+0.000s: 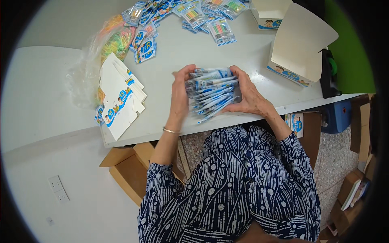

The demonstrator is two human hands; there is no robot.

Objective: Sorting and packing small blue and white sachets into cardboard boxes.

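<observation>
Between my two hands, over the front part of the white table, is a row of small flat plastic packets [212, 91] with blue and white striped edges, pressed together on edge. My left hand [180, 91] grips the row's left end, fingers curled round the far corner. On the right end, my right hand [250, 94] closes with its fingers at the far corner and its thumb at the near one. The packets' contents are hard to make out in the stack.
Loose packets [193, 16] are heaped at the back. Flattened printed cartons [117, 97] and a clear bag of colourful strips [116, 42] lie left. An open display box [298, 44] and a black tape dispenser [330, 75] stand right. A brown cardboard box [129, 172] sits below the table edge.
</observation>
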